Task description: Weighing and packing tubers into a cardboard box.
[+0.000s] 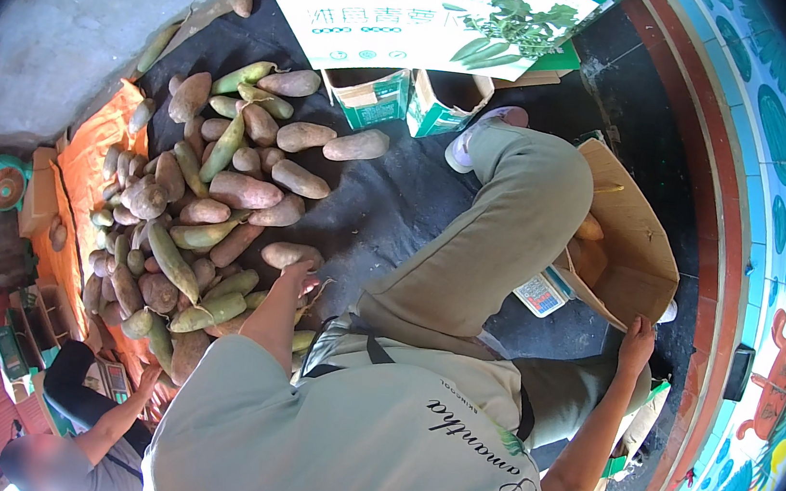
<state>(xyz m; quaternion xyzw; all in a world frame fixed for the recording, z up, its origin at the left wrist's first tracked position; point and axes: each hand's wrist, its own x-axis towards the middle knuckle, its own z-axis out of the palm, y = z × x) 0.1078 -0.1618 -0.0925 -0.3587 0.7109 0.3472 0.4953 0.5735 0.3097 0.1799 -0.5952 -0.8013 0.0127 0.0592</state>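
Observation:
My left hand (298,279) is closed on the near side of a pinkish-brown sweet potato (285,254), at the right edge of a large pile. Some of its fingers are hidden. Around it lie more sweet potatoes (246,192) and long green radishes (172,261). On the right, my right hand (636,345) grips the near rim of an open cardboard box (640,245). Inside that box, a few orange-brown sweet potatoes (591,227) show beside my knee. A scale with a lit display (542,295) peeks out next to the box, mostly covered.
Dark sheeting (367,214) covers the floor beneath the pile. Two opened green-and-white cartons (448,106) stand ahead, below a large printed box (419,16). Orange cloth (96,173) borders the pile's left. Another person (105,436) sits at the lower left. A painted wall (781,241) curves along the right.

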